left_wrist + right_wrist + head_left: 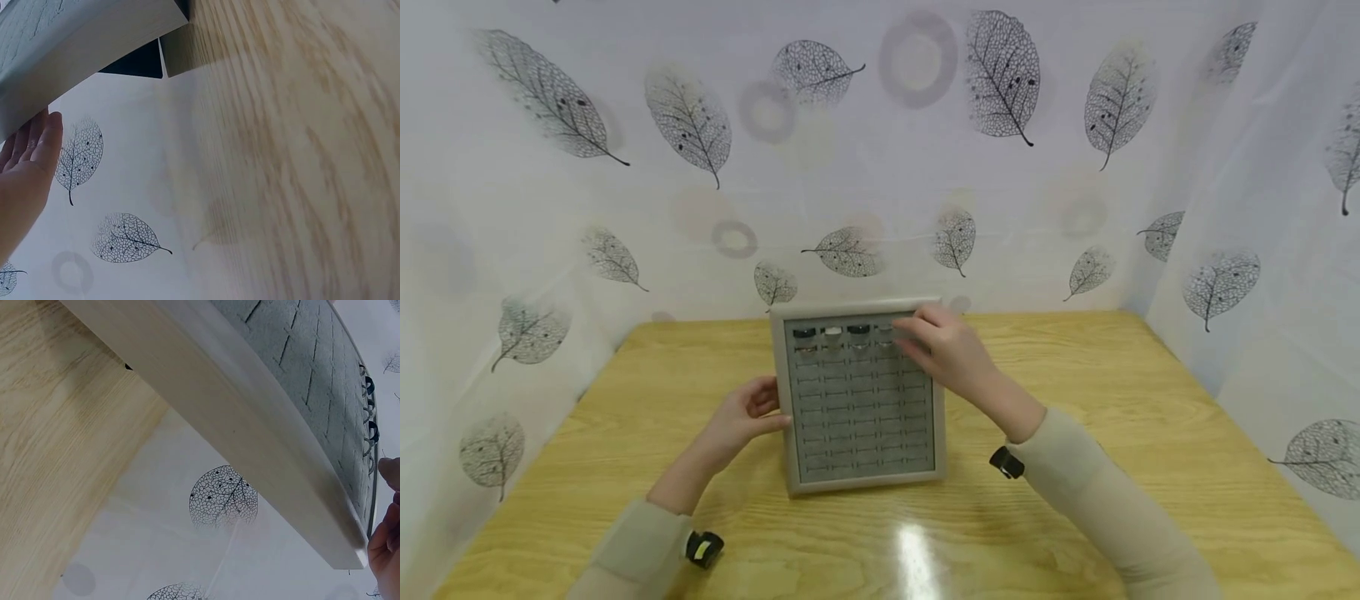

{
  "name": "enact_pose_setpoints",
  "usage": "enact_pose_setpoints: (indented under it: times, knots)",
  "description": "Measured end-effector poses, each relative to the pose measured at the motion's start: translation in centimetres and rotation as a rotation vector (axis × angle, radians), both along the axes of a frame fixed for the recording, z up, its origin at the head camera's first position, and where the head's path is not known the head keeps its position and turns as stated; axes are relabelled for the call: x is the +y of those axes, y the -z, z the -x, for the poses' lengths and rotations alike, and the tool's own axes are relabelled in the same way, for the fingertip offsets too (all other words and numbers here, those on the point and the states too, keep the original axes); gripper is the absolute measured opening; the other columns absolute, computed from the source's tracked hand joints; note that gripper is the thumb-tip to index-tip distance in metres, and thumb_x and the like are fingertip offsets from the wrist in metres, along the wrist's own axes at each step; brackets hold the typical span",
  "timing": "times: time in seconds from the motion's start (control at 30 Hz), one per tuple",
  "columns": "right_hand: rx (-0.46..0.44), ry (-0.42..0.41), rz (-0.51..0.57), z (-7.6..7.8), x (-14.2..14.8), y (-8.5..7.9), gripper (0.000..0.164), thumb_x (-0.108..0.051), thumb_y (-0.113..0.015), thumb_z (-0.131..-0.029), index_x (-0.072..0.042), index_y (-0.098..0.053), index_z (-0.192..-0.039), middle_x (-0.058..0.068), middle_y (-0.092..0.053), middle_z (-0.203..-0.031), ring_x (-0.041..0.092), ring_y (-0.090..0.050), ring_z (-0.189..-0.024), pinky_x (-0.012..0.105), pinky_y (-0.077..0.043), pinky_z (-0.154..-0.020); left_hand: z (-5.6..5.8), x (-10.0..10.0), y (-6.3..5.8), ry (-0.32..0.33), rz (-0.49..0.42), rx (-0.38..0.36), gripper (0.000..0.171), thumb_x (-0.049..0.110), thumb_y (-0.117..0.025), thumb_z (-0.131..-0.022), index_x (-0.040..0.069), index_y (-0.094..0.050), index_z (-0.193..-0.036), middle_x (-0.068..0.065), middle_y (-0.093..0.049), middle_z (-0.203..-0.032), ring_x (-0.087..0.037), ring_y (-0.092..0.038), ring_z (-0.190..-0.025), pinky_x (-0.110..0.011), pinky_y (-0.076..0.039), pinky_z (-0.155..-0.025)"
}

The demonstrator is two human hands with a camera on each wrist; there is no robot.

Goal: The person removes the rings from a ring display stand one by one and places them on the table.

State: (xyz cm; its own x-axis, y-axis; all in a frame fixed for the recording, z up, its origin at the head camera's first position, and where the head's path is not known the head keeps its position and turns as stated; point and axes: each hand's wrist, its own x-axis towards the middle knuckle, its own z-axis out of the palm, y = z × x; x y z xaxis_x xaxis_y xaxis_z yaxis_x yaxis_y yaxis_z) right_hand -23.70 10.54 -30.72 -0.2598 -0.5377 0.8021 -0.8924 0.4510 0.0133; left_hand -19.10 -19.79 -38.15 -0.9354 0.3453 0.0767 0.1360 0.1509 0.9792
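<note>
A pale-framed ring display tray [781, 400] with a grey slotted insert [865, 417] stands tilted on the table. Its upper slots hold several rings, among them a black ring [804, 332], a white ring [832, 332] and another black ring [858, 330]. My left hand [737, 425] holds the tray's left side, thumb at the front edge; in the left wrist view its fingers [44, 147] lie against the frame. At the tray's upper right, my right hand [951, 350] has its fingertips close to the slots; I cannot tell if a ring is between them.
The wooden table [1045, 517] reaches back to a white curtain [865, 158] printed with dark leaves, which also hangs at both sides. A dark support [134, 61] shows behind the tray in the left wrist view. Each wrist wears a small black device [704, 549].
</note>
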Motion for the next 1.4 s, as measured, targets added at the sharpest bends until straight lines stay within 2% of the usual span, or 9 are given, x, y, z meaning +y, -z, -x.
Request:
enact_pose_setpoints:
  times: [0.3,0.8,1.07,1.4]
  knots:
    - [0.054,0.079,-0.047,0.4,-0.7,-0.2,0.017,-0.004,-0.071,-0.072,-0.001,-0.068,-0.089,0.005,-0.053,-0.071,0.016,-0.047,-0.062,0.024,-0.041,-0.053,0.1,0.3,0.2,-0.018,-0.009,-0.026,0.063,0.005,-0.067,-0.078,-0.011,-0.031,-0.128,-0.028,-0.041,-0.124,-0.036,-0.041,-0.115,-0.031,-0.044,-0.086]
    - [0.104,0.111,-0.006,0.6,-1.7,0.1,0.008,-0.003,-0.071,-0.072,0.0,-0.067,-0.078,0.004,-0.05,-0.065,0.015,-0.044,-0.058,0.023,-0.038,-0.05,-0.2,0.4,0.0,0.015,-0.012,-0.037,0.063,0.005,-0.065,-0.079,-0.011,-0.029,-0.129,-0.027,-0.041,-0.124,-0.035,-0.042,-0.114,-0.03,-0.044,-0.085]
    - [0.15,0.095,0.038,0.7,-2.1,0.4,0.005,0.0,-0.07,-0.073,0.001,-0.065,-0.073,0.004,-0.047,-0.064,0.018,-0.043,-0.056,0.027,-0.038,-0.05,-0.2,0.3,0.1,0.024,-0.024,-0.027,0.065,0.004,-0.065,-0.079,-0.011,-0.027,-0.13,-0.028,-0.04,-0.124,-0.035,-0.042,-0.114,-0.029,-0.045,-0.084]
    - [0.154,0.123,0.051,0.9,-2.4,0.5,0.006,0.001,-0.063,-0.077,0.003,-0.061,-0.072,0.008,-0.048,-0.068,0.023,-0.045,-0.061,0.032,-0.038,-0.056,0.0,0.4,0.0,0.022,-0.025,-0.039,0.066,0.005,-0.065,-0.079,-0.011,-0.027,-0.13,-0.028,-0.039,-0.126,-0.037,-0.04,-0.115,-0.03,-0.044,-0.085]
